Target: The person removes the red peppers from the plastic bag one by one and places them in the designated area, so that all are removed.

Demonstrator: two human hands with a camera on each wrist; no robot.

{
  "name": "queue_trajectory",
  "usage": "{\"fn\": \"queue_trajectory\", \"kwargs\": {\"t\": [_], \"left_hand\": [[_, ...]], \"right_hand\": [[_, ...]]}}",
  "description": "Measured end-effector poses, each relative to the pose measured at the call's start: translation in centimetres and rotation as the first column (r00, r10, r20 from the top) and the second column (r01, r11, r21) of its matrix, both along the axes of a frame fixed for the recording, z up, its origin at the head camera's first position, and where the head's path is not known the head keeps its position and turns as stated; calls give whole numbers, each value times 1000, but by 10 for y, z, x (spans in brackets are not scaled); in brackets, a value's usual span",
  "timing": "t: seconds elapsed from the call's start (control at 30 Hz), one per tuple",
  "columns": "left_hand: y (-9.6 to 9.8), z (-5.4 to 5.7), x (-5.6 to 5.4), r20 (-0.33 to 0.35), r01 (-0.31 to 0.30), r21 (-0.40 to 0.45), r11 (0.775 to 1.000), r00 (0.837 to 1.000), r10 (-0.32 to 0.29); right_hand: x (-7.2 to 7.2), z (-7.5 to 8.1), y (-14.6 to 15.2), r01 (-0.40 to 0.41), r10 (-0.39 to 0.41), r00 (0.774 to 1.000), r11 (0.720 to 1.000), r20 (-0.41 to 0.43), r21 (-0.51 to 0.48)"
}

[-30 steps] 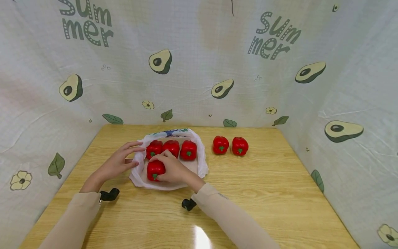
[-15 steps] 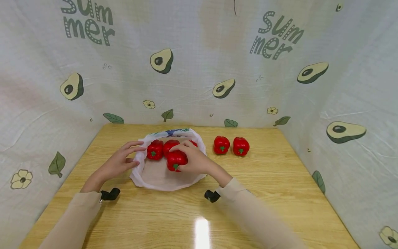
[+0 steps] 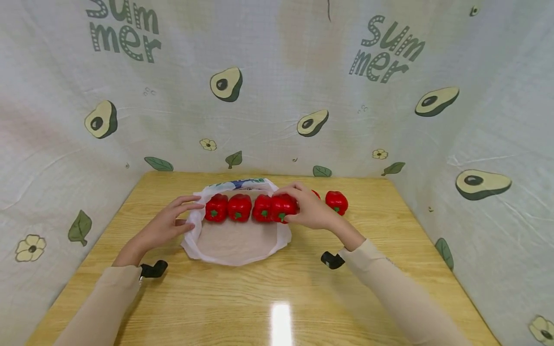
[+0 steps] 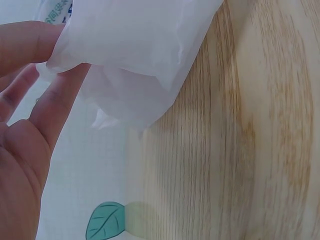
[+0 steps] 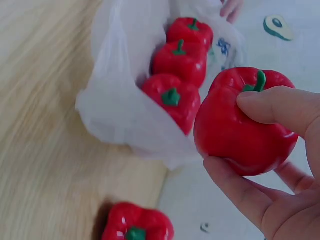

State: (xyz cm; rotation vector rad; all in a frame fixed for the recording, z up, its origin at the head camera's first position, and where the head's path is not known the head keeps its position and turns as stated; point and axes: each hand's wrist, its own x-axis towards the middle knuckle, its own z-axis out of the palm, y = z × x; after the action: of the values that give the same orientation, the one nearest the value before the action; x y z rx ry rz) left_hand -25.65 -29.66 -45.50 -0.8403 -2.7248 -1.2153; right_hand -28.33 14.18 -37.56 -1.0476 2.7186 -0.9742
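Note:
A white plastic bag point(image 3: 233, 240) lies on the table with its mouth wide and its rim folded back. Three red bell peppers point(image 3: 239, 207) stand in a row along its far side. My left hand point(image 3: 166, 222) is at the bag's left rim; in the left wrist view, bag film runs between thumb and fingers, fingertips partly hidden. My right hand point(image 3: 313, 209) holds another red bell pepper point(image 5: 245, 125) over the bag's right rim. Its thumb lies beside the green stem, its fingers under the other side.
To the right of the bag, one red bell pepper point(image 3: 336, 202) sits on the wooden table point(image 3: 207, 307); a second pepper point(image 3: 316, 194) is mostly hidden behind the right hand. A patterned cloth point(image 3: 268, 86) hangs around the table's back and sides.
My right hand has lifted the bell pepper from the bag's near left part and carried it right, to the right rim. The left hand has stayed at the bag's left rim.

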Motion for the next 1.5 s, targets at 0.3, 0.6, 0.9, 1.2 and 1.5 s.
{"fn": "queue_trajectory", "kwargs": {"t": [0.3,0.6,0.9,1.2,1.5], "left_hand": [[-2,-2,-1,33,-35,-22,999,999,36],[-3,-2,2,18,-41,-29,999,999,41],[-3,-2,1,48,-50,-36,998,998,51],[-3,-1,1,53,-53,-40,998,997,56],[-1,2,3,47,-52,-33,998,997,53]], "right_hand": [[-11,13,51,86,-86,995,996,-45,6],[-23,13,103,124,-119,990,991,-81,56],[-32,10,151,176,-169,981,982,-92,66],[-45,3,183,199,-187,969,978,-158,64],[-50,-5,202,225,-202,964,967,-174,121]]}}
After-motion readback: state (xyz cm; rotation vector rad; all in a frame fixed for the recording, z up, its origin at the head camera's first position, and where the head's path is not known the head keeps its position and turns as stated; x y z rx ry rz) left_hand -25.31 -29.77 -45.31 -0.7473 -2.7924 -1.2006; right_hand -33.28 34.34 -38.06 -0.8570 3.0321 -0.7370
